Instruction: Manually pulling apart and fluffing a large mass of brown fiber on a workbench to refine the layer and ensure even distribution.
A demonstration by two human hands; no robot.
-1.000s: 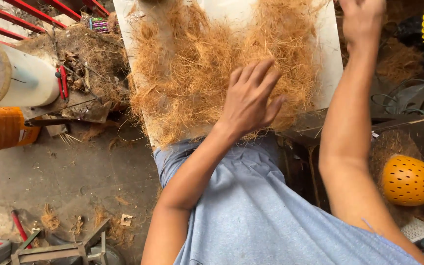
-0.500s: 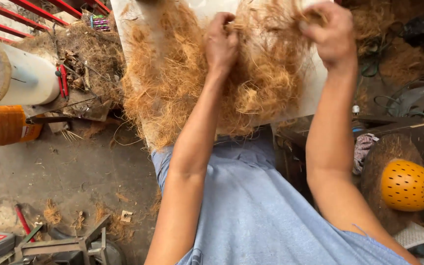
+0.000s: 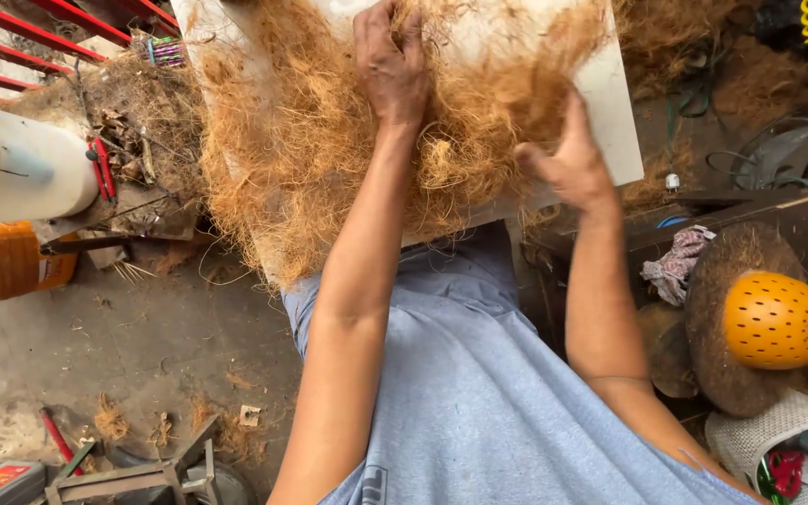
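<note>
A thick mat of golden-brown coconut fibre [image 3: 310,159] lies spread over a white board [image 3: 621,122] in front of me. My left hand [image 3: 390,65] is stretched to the far middle of the pile, its fingers curled down into the fibre and gripping a tuft. At the pile's near right edge my right hand [image 3: 568,164] rests with thumb and fingers apart, its palm against the fibre and nothing closed in it. My grey shirt [image 3: 479,393] fills the lower middle of the view.
To the left stand a white roll [image 3: 35,173], red-handled cutters [image 3: 103,170] and an orange container [image 3: 2,266]. A yellow perforated bowl [image 3: 778,320] sits on a brown fibre mound [image 3: 717,374] at the right, beside a rag [image 3: 673,264] and a white basket [image 3: 778,440]. A metal stand [image 3: 142,475] is on the floor.
My left hand has reached farther up the pile. My right hand has dropped from the far right corner to the near right edge and opened out of its grip on the fibre.
</note>
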